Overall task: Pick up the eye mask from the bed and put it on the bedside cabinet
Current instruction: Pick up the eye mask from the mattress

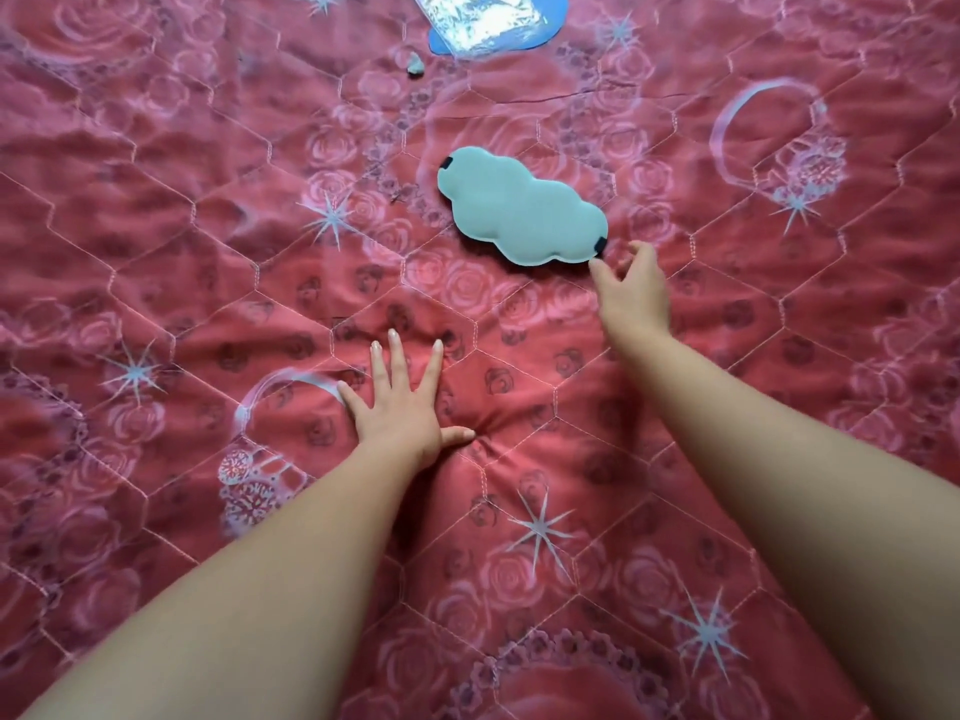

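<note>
A pale teal, cloud-shaped eye mask (521,207) with dark strap ends lies flat on the red quilted bed cover (208,241), a little above the middle of the view. My right hand (635,292) reaches toward the mask's lower right corner, fingers apart, its fingertips just at the mask's edge and holding nothing. My left hand (402,402) presses flat on the quilt with fingers spread, well below and left of the mask. The bedside cabinet is out of view.
A blue sheet with a shiny silver foil packet (480,23) lies at the top edge of the bed. A small grey scrap (414,65) sits just below it. The rose-patterned quilt fills the rest of the view.
</note>
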